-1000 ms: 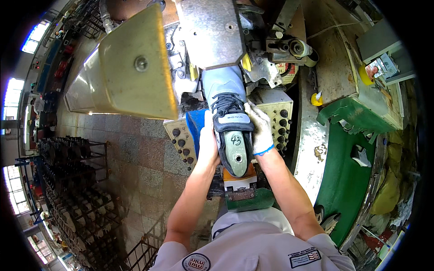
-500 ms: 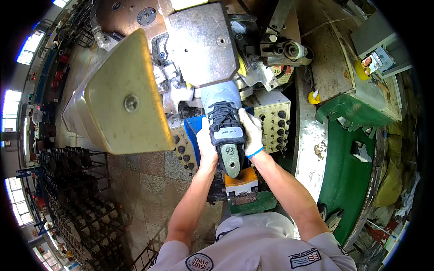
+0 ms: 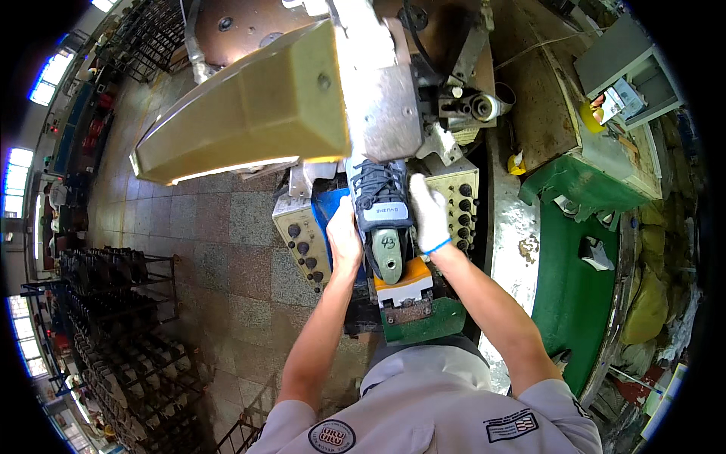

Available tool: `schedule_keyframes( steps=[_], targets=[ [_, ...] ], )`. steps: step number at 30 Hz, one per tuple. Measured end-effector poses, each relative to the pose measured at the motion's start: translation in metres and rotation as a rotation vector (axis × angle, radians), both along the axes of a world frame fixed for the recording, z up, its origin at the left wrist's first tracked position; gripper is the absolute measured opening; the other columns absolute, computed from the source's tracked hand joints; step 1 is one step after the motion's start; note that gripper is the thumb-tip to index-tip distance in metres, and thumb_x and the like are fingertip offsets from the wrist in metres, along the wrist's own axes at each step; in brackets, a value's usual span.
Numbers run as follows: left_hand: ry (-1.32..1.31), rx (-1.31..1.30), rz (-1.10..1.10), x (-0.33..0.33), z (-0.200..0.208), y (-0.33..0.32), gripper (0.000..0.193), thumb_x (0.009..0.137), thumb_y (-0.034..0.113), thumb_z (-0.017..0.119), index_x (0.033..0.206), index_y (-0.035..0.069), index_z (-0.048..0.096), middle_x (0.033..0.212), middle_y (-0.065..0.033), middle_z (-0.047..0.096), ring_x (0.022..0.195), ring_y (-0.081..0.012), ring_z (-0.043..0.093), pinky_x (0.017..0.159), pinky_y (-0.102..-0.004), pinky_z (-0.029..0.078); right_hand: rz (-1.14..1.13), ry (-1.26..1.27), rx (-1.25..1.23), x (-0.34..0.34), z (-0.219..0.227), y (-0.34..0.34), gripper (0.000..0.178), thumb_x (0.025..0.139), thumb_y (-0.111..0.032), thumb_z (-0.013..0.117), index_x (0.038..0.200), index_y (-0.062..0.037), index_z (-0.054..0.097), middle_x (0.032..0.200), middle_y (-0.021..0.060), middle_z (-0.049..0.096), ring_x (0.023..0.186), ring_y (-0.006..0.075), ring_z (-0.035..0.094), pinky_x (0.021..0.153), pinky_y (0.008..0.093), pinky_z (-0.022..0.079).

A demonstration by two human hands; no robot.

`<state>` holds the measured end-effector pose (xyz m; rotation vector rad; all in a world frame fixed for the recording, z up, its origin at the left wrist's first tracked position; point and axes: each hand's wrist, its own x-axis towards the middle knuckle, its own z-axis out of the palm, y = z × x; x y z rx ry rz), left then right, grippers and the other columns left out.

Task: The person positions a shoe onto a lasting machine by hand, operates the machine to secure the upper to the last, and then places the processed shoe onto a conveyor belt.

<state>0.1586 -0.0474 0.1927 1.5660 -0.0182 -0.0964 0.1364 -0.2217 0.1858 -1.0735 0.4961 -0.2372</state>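
Note:
A dark blue-grey lace-up shoe upper (image 3: 380,185) is stretched over a green last (image 3: 389,253), its heel end toward me. Its toe end is hidden beneath the metal head (image 3: 387,113) of a machine. Along the shoe's left side is my left hand (image 3: 345,233), fingers stretched forward; whether it still touches the shoe I cannot tell. My right hand (image 3: 429,213), in a white glove with a blue cuff, stands slightly off the right side with its fingers straight. Below the last's heel is an orange and white block (image 3: 404,284) of the machine.
A large yellowish machine cover (image 3: 249,106) reaches in from the left, close above the shoe. Knobbed control panels (image 3: 463,204) flank the shoe. On the right, a green belt (image 3: 563,295) carries several shoes. Dark racks of shoes (image 3: 121,318) stand on the tiled floor at left.
The yellowish cover and metal head have shifted, the cover swinging right and up over the shoe. My hands, earlier against both sides of the shoe, have eased outward.

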Motion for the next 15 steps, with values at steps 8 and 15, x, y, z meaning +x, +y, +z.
schedule_keyframes(
  steps=[8, 15],
  targets=[
    [0.468, 0.242, 0.034, -0.190, -0.211, 0.035, 0.085, 0.089, 0.041, 0.067, 0.152, -0.004, 0.031, 0.137, -0.0316, 0.056, 0.126, -0.0455, 0.055, 0.106, -0.0453, 0.045, -0.082, -0.202, 0.277, -0.147, 0.012, -0.084, 0.052, 0.108, -0.029, 0.025, 0.142, 0.0070, 0.041, 0.139, 0.0297, 0.051, 0.115, 0.0436, 0.062, 0.089, 0.0510, 0.059],
    [0.228, 0.486, 0.067, -0.149, -0.179, 0.022, 0.092, 0.077, 0.037, 0.083, 0.146, -0.005, 0.039, 0.134, -0.0336, 0.056, 0.123, -0.0452, 0.057, 0.104, -0.0449, 0.047, -0.156, 0.021, 0.201, -0.188, 0.036, -0.101, 0.045, 0.104, -0.020, 0.052, 0.138, 0.0078, 0.044, 0.123, 0.0292, 0.062, 0.103, 0.0425, 0.069, 0.073, 0.0469, 0.064]
  ],
)
